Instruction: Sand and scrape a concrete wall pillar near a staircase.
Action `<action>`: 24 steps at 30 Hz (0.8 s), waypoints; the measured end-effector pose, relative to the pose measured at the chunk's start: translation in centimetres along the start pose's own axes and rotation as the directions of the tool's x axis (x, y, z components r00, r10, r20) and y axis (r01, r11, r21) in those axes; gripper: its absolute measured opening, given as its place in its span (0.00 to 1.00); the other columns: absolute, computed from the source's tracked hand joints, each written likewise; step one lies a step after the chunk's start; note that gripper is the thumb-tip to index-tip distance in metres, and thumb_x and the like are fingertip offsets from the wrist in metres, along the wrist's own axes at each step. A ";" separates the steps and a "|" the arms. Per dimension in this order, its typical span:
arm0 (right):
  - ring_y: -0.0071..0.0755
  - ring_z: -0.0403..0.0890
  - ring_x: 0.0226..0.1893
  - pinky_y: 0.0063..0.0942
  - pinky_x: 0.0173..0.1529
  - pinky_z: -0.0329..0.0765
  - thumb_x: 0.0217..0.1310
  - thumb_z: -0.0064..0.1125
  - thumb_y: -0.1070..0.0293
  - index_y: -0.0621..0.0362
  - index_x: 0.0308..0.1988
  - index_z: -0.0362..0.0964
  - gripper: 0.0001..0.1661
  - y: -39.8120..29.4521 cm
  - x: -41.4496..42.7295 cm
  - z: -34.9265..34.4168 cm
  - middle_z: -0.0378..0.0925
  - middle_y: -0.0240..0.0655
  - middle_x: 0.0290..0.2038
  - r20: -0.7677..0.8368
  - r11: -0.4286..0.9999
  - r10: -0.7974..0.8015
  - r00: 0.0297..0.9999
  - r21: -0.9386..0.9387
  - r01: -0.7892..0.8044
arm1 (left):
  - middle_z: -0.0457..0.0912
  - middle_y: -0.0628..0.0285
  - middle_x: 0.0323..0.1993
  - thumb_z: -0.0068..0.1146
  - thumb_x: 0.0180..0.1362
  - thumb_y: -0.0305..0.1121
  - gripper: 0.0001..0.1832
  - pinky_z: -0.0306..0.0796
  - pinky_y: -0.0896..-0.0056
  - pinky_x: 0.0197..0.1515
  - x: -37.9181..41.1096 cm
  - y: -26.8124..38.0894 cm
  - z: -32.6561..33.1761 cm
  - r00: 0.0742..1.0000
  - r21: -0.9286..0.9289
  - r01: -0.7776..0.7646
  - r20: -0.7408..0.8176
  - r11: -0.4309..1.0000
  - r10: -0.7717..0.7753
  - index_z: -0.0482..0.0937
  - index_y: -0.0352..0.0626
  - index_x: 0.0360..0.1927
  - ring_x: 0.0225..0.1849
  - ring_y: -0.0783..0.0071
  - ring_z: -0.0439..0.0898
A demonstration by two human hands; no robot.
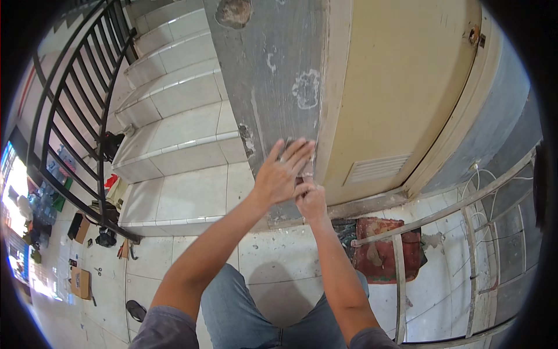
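My left hand (281, 174) lies with fingers spread over a small flat piece, perhaps sandpaper, near the lower end of the grey wall (274, 78). Just below and to the right, my right hand (311, 200) is closed in a fist-like grip, apparently on the near end of that piece; most of it is hidden by the hands. Whitish dust marks both hands. The wall has chipped spots and white patches, with a larger broken hole (234, 12) at the top. Right beside the hands runs the worn door frame (333, 109).
White-tiled stairs (187, 148) with a black metal railing (102, 174) rise on the left. A cream door (401, 87) stands right. Behind a pale metal frame (399, 288) lies a red mat (379, 257). A cardboard box (81, 282) and a black sandal (136, 310) are on the floor.
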State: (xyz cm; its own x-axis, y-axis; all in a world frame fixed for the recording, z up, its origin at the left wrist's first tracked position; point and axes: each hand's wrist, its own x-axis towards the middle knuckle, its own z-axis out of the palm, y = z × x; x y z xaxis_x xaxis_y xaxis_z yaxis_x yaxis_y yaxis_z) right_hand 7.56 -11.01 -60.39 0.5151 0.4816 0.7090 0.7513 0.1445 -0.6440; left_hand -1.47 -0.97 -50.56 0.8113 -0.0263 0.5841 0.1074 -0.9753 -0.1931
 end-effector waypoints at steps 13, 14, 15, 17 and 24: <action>0.57 0.84 0.41 0.44 0.39 0.80 0.61 0.59 0.70 0.54 0.70 0.56 0.40 1.2 -0.5 0.3 0.82 0.50 0.43 -0.016 0.999 0.051 0.999 -0.003 -0.051 | 0.59 0.63 0.75 0.37 0.56 0.74 0.53 0.43 0.51 0.76 -0.5 -0.3 0.3 0.993 0.021 -0.093 0.070 0.995 0.091 0.62 0.39 0.72 0.78 0.68 0.52; 0.57 0.84 0.41 0.44 0.39 0.80 0.61 0.59 0.70 0.54 0.70 0.56 0.40 1.0 0.0 0.4 0.82 0.50 0.43 -0.022 0.999 0.051 0.998 -0.005 -0.052 | 0.60 0.63 0.75 0.38 0.57 0.73 0.52 0.43 0.48 0.76 -0.8 -0.6 1.1 0.996 0.038 -0.075 0.056 0.996 0.073 0.62 0.40 0.72 0.77 0.67 0.52; 0.58 0.84 0.41 0.45 0.38 0.80 0.59 0.60 0.71 0.53 0.71 0.54 0.42 0.9 0.5 0.3 0.82 0.50 0.43 -0.079 1.000 -0.001 0.997 -0.029 -0.001 | 0.60 0.63 0.75 0.38 0.57 0.73 0.52 0.43 0.48 0.76 -0.3 -0.6 0.9 0.995 0.024 -0.087 0.058 0.996 0.085 0.62 0.40 0.72 0.77 0.67 0.52; 0.59 0.83 0.40 0.45 0.37 0.80 0.58 0.60 0.71 0.52 0.72 0.53 0.44 -0.1 2.2 -0.3 0.82 0.50 0.42 -0.127 0.998 -0.039 0.991 -0.055 0.032 | 0.59 0.63 0.75 0.46 0.54 0.69 0.51 0.44 0.48 0.75 1.7 -0.9 -1.2 0.998 0.079 -0.067 -0.013 0.995 0.068 0.64 0.38 0.71 0.77 0.69 0.53; 0.60 0.84 0.39 0.41 0.36 0.80 0.58 0.56 0.75 0.56 0.73 0.48 0.46 0.8 0.1 0.1 0.81 0.51 0.45 -0.033 0.998 0.028 0.999 -0.049 -0.029 | 0.60 0.62 0.75 0.47 0.55 0.69 0.50 0.44 0.47 0.75 -1.3 0.2 0.8 0.999 0.007 -0.027 0.033 1.000 0.026 0.64 0.39 0.71 0.77 0.64 0.53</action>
State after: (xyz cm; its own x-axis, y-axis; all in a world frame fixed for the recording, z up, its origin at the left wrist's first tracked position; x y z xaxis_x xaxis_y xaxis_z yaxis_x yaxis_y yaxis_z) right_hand 8.16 -10.78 -60.82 0.5491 0.4568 0.6999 0.7550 0.0880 -0.6498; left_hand -2.05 -0.91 -52.05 0.8321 -0.0448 0.5527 0.0895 -0.9728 -0.2137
